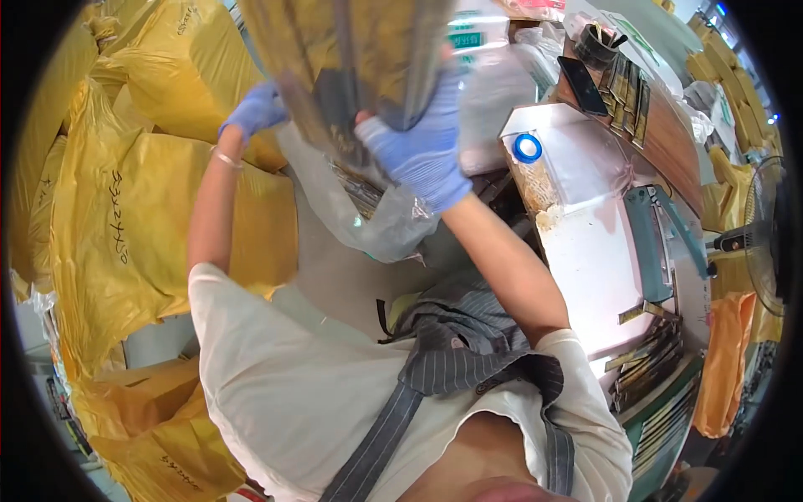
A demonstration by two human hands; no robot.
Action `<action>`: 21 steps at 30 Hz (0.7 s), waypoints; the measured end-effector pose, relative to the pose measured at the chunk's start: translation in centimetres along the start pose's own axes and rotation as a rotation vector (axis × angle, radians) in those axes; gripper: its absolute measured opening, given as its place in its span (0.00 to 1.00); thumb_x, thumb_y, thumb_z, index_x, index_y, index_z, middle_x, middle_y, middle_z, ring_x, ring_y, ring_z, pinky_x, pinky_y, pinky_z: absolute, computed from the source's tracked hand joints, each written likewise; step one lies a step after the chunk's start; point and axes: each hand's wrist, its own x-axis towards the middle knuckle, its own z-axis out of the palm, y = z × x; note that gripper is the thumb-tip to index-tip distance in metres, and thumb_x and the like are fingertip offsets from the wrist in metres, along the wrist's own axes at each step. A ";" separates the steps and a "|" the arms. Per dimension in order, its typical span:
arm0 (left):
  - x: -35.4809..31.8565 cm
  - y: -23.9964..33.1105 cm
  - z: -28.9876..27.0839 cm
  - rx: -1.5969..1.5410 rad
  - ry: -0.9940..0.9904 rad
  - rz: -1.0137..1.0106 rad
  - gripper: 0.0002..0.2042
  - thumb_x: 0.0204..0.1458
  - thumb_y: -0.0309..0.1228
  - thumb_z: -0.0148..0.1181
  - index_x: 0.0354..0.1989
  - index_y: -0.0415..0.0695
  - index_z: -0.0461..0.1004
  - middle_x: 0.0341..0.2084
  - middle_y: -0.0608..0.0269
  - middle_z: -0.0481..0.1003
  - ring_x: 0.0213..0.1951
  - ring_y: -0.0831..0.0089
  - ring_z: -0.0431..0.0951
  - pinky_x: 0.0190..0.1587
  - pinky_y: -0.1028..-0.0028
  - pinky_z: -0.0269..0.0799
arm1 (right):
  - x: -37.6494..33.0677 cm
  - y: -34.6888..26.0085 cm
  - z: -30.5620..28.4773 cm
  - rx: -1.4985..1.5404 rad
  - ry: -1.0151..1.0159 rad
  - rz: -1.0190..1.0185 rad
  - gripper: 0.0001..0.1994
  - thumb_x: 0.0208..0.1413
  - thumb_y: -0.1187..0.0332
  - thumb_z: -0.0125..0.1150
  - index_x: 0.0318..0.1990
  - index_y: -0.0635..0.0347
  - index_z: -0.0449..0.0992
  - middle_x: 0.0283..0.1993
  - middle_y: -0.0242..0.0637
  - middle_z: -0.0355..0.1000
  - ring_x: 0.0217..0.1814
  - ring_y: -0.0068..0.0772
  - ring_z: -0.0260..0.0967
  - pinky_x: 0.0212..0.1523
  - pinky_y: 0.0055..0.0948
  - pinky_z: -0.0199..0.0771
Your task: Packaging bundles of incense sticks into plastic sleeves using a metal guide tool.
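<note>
A large bundle of shiny dark-grey and gold strips (355, 63), blurred by motion, is held up between my two hands at the top of the view. My left hand (253, 110), in a blue-violet knit glove, grips its lower left side, with the fingertips partly hidden. On the right side, my right hand (427, 159), gloved alike, wraps round the bundle with its thumb across the front. Under it hangs an opened clear plastic bag (393, 226), with similar strips (360, 194) showing inside.
Yellow plastic-wrapped boxes (159, 217) fill the left side. At right, a white worktable (585, 251) bears a blue tape ring (527, 148), a grey-green tool (651, 243) and loose dark strips (648, 360). A phone (583, 85) lies on a brown board (669, 151). A fan (765, 238) stands far right.
</note>
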 end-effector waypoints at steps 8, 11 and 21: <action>0.6 0.7 1.3 -0.825 0.252 0.125 0.27 0.38 0.17 0.48 0.53 0.33 0.64 0.50 0.51 0.68 0.51 0.65 0.69 0.54 0.72 0.62 | -9.9 11.0 2.2 -0.968 -0.731 0.357 0.23 0.44 0.66 0.52 0.49 0.69 0.63 0.40 0.55 0.68 0.39 0.50 0.68 0.41 0.42 0.67; 2.9 -5.2 10.4 -0.416 0.816 0.206 0.27 0.45 0.19 0.52 0.58 0.35 0.58 0.57 0.51 0.61 0.56 0.66 0.62 0.51 0.73 0.67 | -11.0 11.5 2.4 -0.785 -1.018 0.464 0.21 0.41 0.62 0.53 0.41 0.69 0.69 0.39 0.54 0.70 0.40 0.49 0.70 0.44 0.40 0.68; -12.8 52.3 9.6 -1.121 0.041 1.220 0.15 0.46 0.24 0.50 0.45 0.39 0.69 0.43 0.51 0.70 0.45 0.55 0.72 0.47 0.69 0.68 | -21.7 -10.3 -36.6 -0.763 0.512 0.539 0.12 0.47 0.72 0.60 0.41 0.61 0.72 0.36 0.37 0.71 0.36 0.27 0.71 0.38 0.24 0.72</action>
